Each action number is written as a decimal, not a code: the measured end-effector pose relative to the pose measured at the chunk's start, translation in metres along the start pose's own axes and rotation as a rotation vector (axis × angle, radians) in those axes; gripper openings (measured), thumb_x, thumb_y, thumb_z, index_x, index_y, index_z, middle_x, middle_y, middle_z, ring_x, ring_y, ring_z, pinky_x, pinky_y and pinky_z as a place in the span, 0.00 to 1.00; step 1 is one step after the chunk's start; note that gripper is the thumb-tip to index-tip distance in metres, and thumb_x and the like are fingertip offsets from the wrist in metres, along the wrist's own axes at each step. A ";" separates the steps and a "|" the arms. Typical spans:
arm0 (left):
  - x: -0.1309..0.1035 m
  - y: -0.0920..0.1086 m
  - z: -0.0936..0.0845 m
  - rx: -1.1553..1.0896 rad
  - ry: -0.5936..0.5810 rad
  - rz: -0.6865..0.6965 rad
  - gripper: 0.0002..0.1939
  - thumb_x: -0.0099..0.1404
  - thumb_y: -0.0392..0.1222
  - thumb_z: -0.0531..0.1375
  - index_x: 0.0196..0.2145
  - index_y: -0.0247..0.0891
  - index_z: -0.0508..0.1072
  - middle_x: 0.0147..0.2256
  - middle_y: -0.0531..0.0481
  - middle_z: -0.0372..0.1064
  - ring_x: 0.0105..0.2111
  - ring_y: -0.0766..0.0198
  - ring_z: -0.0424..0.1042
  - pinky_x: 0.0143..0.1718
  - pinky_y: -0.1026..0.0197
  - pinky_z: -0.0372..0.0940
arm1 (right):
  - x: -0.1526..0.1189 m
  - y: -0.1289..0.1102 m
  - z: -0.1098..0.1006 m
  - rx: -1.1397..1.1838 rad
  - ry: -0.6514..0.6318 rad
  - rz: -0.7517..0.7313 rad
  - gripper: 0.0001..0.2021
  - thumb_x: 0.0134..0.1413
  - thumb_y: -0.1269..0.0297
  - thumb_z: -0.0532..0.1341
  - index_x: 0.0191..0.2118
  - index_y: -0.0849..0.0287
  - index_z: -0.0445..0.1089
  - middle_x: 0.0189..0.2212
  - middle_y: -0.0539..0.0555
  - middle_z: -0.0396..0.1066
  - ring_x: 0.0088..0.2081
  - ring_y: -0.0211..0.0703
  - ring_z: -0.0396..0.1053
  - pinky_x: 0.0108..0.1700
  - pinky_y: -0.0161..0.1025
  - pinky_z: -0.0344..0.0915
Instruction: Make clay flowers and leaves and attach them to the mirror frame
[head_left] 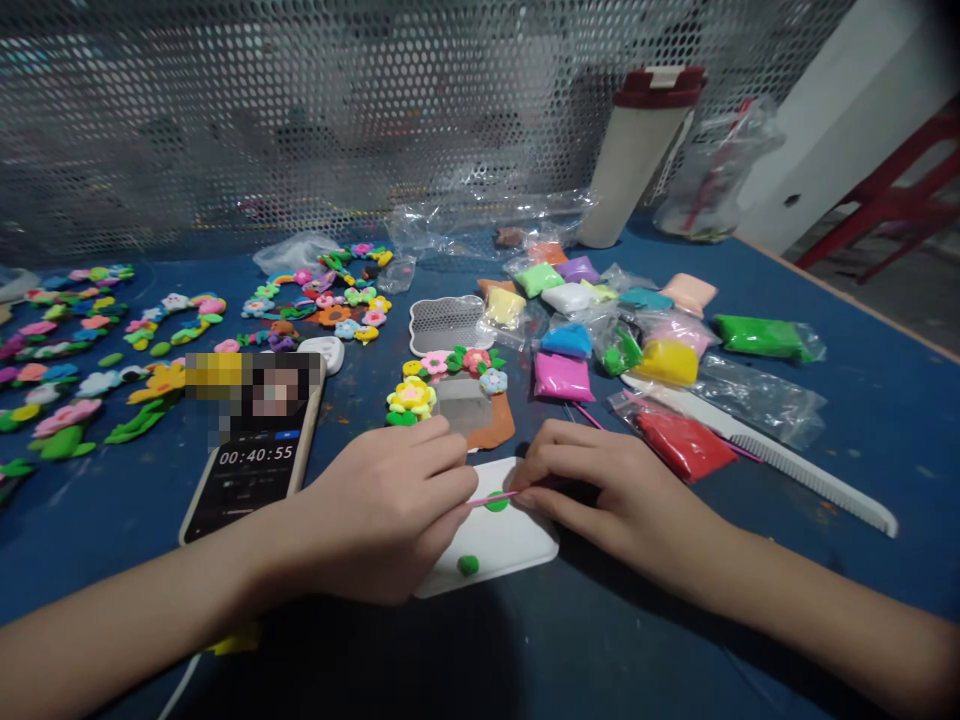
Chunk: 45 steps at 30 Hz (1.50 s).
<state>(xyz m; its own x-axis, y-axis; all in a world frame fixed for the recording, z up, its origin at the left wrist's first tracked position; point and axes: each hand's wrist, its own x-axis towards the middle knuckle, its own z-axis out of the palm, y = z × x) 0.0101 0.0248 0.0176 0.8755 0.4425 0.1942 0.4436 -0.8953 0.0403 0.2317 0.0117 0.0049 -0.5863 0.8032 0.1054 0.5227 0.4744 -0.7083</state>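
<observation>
A thin pink stick (491, 499) is pinched at its two ends, by my left hand (397, 500) and my right hand (592, 480). It lies across a flat green clay disc (497, 506) on a white board (487, 560). Nearer the board's front edge sits a small green clay lump (468, 566). Just behind the board is a frame (501, 425) with a brown lower corner, decorated with a yellow clay flower (411, 397), pink flowers and a blue one. My left fingers partly hide its lower left side.
A phone (255, 480) showing a timer lies at left, near several decorated clay rings (176, 318). Bagged clay, including a red pack (686, 445), a white comb (825, 490) and a tumbler (637, 160) are at right. A mesh panel (300, 120) stands behind.
</observation>
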 end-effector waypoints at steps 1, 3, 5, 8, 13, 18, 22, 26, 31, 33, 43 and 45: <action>0.000 0.000 0.000 -0.002 -0.001 0.002 0.13 0.64 0.34 0.50 0.23 0.36 0.66 0.24 0.49 0.61 0.24 0.62 0.57 0.26 0.58 0.54 | 0.000 0.000 0.000 0.001 -0.001 -0.001 0.06 0.56 0.74 0.59 0.33 0.60 0.73 0.33 0.53 0.69 0.35 0.39 0.68 0.37 0.35 0.64; 0.000 0.000 0.000 -0.001 -0.005 0.004 0.13 0.64 0.34 0.50 0.23 0.36 0.66 0.24 0.49 0.61 0.25 0.62 0.57 0.26 0.58 0.54 | 0.000 0.000 0.000 -0.001 0.000 -0.004 0.06 0.56 0.74 0.59 0.33 0.60 0.72 0.32 0.53 0.69 0.35 0.39 0.68 0.37 0.35 0.64; 0.000 -0.001 0.000 0.003 -0.011 0.002 0.12 0.64 0.34 0.50 0.23 0.36 0.66 0.24 0.49 0.61 0.25 0.62 0.57 0.26 0.58 0.54 | 0.000 0.000 0.000 -0.008 0.002 -0.009 0.06 0.56 0.74 0.59 0.34 0.60 0.72 0.32 0.53 0.69 0.35 0.39 0.68 0.38 0.35 0.64; -0.001 -0.001 0.001 0.005 -0.010 0.004 0.12 0.64 0.34 0.50 0.23 0.36 0.66 0.24 0.49 0.61 0.25 0.62 0.57 0.27 0.58 0.54 | -0.001 0.000 0.000 -0.017 0.007 -0.020 0.06 0.56 0.74 0.58 0.34 0.60 0.73 0.33 0.53 0.69 0.35 0.38 0.68 0.38 0.35 0.64; 0.000 -0.001 0.002 -0.003 -0.001 -0.023 0.12 0.64 0.35 0.51 0.23 0.36 0.65 0.25 0.49 0.61 0.25 0.62 0.57 0.26 0.59 0.53 | -0.001 0.001 0.002 -0.016 0.018 -0.032 0.06 0.56 0.74 0.58 0.35 0.61 0.73 0.33 0.53 0.68 0.34 0.38 0.68 0.36 0.34 0.64; 0.000 -0.002 0.001 -0.008 -0.022 -0.034 0.08 0.63 0.37 0.52 0.26 0.37 0.64 0.25 0.51 0.60 0.25 0.62 0.57 0.25 0.59 0.51 | -0.002 0.001 0.002 -0.031 0.024 -0.046 0.07 0.56 0.74 0.58 0.35 0.61 0.73 0.33 0.53 0.68 0.34 0.37 0.67 0.36 0.33 0.63; 0.000 -0.002 0.000 -0.018 -0.102 -0.064 0.06 0.63 0.37 0.52 0.28 0.38 0.63 0.25 0.53 0.60 0.24 0.63 0.56 0.24 0.59 0.50 | -0.003 0.002 0.001 -0.049 0.032 -0.091 0.07 0.57 0.74 0.58 0.36 0.60 0.73 0.33 0.53 0.67 0.35 0.37 0.67 0.36 0.32 0.63; 0.000 -0.004 -0.002 -0.018 -0.168 -0.043 0.07 0.64 0.37 0.51 0.28 0.39 0.63 0.25 0.53 0.61 0.24 0.63 0.58 0.24 0.59 0.51 | -0.003 0.003 0.001 -0.049 0.031 -0.099 0.07 0.56 0.74 0.58 0.36 0.60 0.73 0.33 0.53 0.67 0.35 0.37 0.67 0.37 0.32 0.63; -0.002 -0.003 -0.012 -0.006 -0.259 -0.060 0.05 0.63 0.35 0.51 0.29 0.40 0.63 0.26 0.52 0.63 0.23 0.62 0.60 0.22 0.59 0.51 | -0.003 0.003 0.001 -0.068 0.021 -0.078 0.07 0.56 0.75 0.58 0.36 0.60 0.73 0.33 0.53 0.67 0.35 0.38 0.67 0.37 0.33 0.63; -0.002 -0.002 -0.017 -0.018 -0.297 -0.088 0.05 0.63 0.34 0.52 0.29 0.39 0.63 0.25 0.53 0.63 0.22 0.63 0.60 0.21 0.60 0.50 | -0.003 0.002 0.001 -0.072 0.021 -0.091 0.08 0.56 0.75 0.58 0.36 0.60 0.73 0.33 0.53 0.67 0.35 0.38 0.67 0.36 0.33 0.63; -0.001 0.000 -0.024 -0.013 -0.332 -0.110 0.05 0.62 0.37 0.54 0.27 0.39 0.63 0.23 0.54 0.62 0.20 0.63 0.61 0.20 0.61 0.50 | -0.005 0.000 0.002 -0.066 0.037 -0.093 0.08 0.57 0.74 0.56 0.36 0.60 0.72 0.33 0.54 0.67 0.35 0.39 0.66 0.36 0.34 0.63; -0.001 -0.001 -0.023 -0.005 -0.339 -0.109 0.07 0.63 0.37 0.52 0.27 0.39 0.64 0.24 0.53 0.63 0.21 0.63 0.61 0.21 0.61 0.50 | -0.005 -0.002 0.002 -0.043 0.039 -0.059 0.07 0.58 0.73 0.56 0.35 0.61 0.72 0.33 0.54 0.67 0.35 0.39 0.66 0.36 0.35 0.64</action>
<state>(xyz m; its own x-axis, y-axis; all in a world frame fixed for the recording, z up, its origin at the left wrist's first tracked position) 0.0044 0.0241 0.0401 0.8374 0.5262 -0.1482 0.5374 -0.8420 0.0475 0.2324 0.0064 0.0042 -0.5929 0.7863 0.1736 0.5144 0.5357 -0.6696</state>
